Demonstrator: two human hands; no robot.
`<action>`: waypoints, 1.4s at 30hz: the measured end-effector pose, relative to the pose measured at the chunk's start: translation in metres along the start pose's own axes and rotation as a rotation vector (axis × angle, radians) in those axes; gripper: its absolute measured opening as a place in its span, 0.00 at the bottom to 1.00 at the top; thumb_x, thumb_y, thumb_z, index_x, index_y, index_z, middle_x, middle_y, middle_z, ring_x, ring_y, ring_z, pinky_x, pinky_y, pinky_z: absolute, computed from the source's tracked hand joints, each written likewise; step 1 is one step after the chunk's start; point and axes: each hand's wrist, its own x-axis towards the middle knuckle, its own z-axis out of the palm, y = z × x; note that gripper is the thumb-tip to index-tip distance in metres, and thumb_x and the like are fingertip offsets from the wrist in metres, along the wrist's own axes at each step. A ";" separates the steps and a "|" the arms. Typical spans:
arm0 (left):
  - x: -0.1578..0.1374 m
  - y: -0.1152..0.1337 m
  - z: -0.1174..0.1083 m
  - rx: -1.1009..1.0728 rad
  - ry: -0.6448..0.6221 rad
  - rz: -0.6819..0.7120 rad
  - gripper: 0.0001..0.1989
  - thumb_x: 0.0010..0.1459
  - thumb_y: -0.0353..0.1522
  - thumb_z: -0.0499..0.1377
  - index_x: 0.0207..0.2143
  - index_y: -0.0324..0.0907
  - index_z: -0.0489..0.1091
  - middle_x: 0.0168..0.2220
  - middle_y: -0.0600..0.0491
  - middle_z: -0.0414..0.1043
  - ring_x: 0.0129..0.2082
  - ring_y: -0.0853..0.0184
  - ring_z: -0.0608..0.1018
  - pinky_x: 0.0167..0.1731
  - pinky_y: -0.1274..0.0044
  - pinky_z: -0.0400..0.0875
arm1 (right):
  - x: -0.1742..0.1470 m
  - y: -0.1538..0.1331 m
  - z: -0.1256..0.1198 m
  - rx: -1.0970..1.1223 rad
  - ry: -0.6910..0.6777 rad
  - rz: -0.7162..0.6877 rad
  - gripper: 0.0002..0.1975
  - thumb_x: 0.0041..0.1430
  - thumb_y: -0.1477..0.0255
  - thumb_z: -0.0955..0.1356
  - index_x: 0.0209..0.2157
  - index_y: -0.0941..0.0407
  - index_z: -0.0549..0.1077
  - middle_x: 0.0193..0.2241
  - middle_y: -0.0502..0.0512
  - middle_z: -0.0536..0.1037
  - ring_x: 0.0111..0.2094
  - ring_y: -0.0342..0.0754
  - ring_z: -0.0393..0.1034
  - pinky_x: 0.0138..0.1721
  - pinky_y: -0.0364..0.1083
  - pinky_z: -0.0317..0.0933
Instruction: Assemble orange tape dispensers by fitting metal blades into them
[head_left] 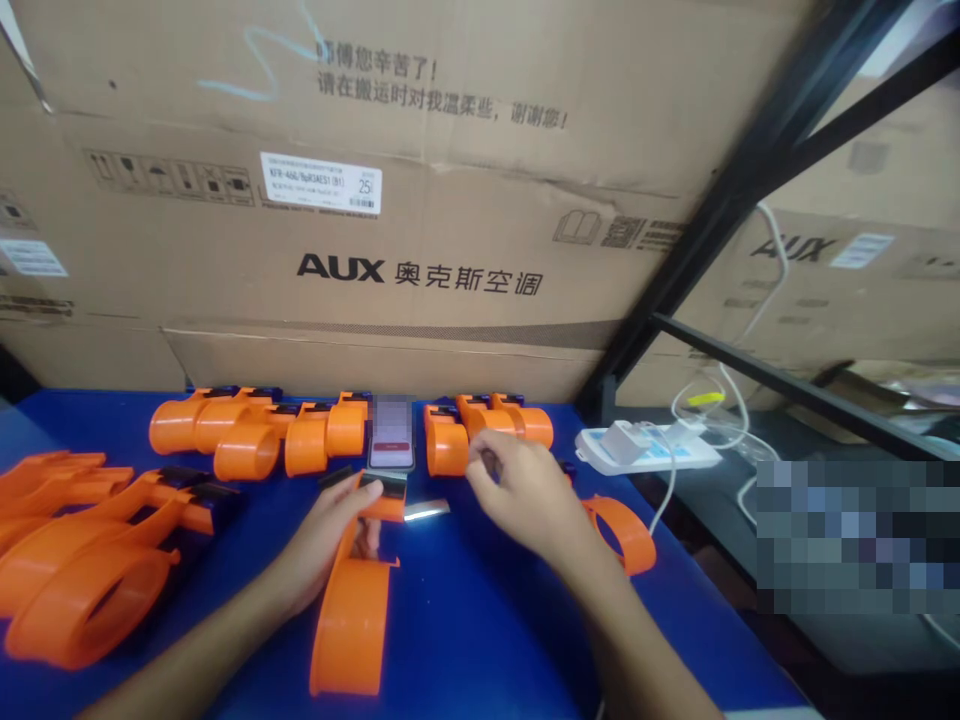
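My left hand is closed around the upper part of an orange tape dispenser, its thumb pressing on the black strip at the top. The dispenser's wide round ring hangs down toward me. To the right, my right hand is raised with its fingers curled in; anything between them is hidden. Behind it stand several more orange dispensers in a row. A thin, shiny metal strip lies on the blue table between my hands.
More orange dispensers lie at the left, with others along the back. A phone leans among them. At right are a loose orange dispenser, a white power strip with cables and a black rack post. Large cartons stand behind.
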 end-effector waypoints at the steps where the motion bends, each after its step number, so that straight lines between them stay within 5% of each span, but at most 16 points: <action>1: -0.001 0.001 0.000 0.001 0.001 -0.005 0.18 0.58 0.46 0.66 0.36 0.43 0.68 0.20 0.58 0.71 0.16 0.70 0.71 0.19 0.78 0.68 | 0.001 0.006 -0.004 -0.105 -0.076 0.070 0.09 0.64 0.70 0.65 0.29 0.56 0.74 0.28 0.55 0.79 0.30 0.50 0.74 0.30 0.45 0.58; 6: -0.002 -0.001 0.000 0.039 -0.018 0.013 0.17 0.59 0.46 0.65 0.36 0.43 0.67 0.21 0.58 0.71 0.17 0.70 0.72 0.20 0.78 0.69 | 0.001 0.021 0.001 -0.375 -0.311 0.196 0.17 0.63 0.56 0.69 0.36 0.56 0.77 0.37 0.62 0.81 0.40 0.59 0.77 0.36 0.49 0.62; 12: 0.001 -0.002 -0.003 0.044 -0.021 0.022 0.17 0.60 0.46 0.65 0.36 0.43 0.67 0.22 0.58 0.72 0.18 0.70 0.72 0.20 0.78 0.68 | 0.002 0.016 0.010 -0.433 -0.490 0.179 0.15 0.62 0.61 0.70 0.40 0.59 0.78 0.42 0.67 0.81 0.44 0.62 0.77 0.41 0.51 0.65; 16: 0.002 -0.001 -0.004 0.050 -0.027 0.035 0.17 0.61 0.46 0.64 0.38 0.43 0.68 0.21 0.58 0.71 0.18 0.71 0.71 0.22 0.78 0.69 | 0.002 0.012 0.003 -0.381 -0.563 0.146 0.12 0.61 0.62 0.71 0.35 0.57 0.79 0.37 0.63 0.82 0.41 0.58 0.78 0.38 0.49 0.64; 23: 0.002 -0.002 -0.005 0.062 -0.031 0.037 0.18 0.60 0.46 0.64 0.40 0.43 0.68 0.22 0.58 0.71 0.18 0.70 0.72 0.21 0.79 0.68 | 0.002 0.020 0.002 -0.316 -0.530 0.095 0.09 0.63 0.66 0.69 0.31 0.55 0.78 0.35 0.59 0.82 0.37 0.54 0.77 0.34 0.46 0.60; 29: 0.003 -0.002 -0.007 0.088 -0.046 0.051 0.17 0.61 0.46 0.64 0.40 0.43 0.68 0.22 0.58 0.71 0.18 0.70 0.72 0.22 0.78 0.69 | 0.002 0.029 0.007 -0.360 -0.471 0.167 0.18 0.60 0.65 0.71 0.51 0.54 0.75 0.47 0.65 0.80 0.47 0.62 0.77 0.41 0.51 0.64; 35: 0.004 -0.001 -0.006 0.074 -0.053 0.045 0.17 0.61 0.46 0.64 0.40 0.43 0.69 0.22 0.57 0.72 0.19 0.70 0.73 0.22 0.77 0.70 | 0.002 0.026 0.010 -0.346 -0.497 0.162 0.24 0.61 0.64 0.71 0.58 0.54 0.72 0.51 0.67 0.79 0.50 0.63 0.76 0.45 0.53 0.65; 42: 0.003 0.000 -0.007 0.096 -0.026 0.051 0.17 0.59 0.46 0.65 0.37 0.42 0.69 0.22 0.57 0.72 0.19 0.70 0.72 0.21 0.80 0.68 | 0.005 0.026 0.007 -0.337 -0.411 0.168 0.16 0.64 0.64 0.68 0.50 0.54 0.77 0.47 0.65 0.81 0.48 0.62 0.76 0.44 0.51 0.64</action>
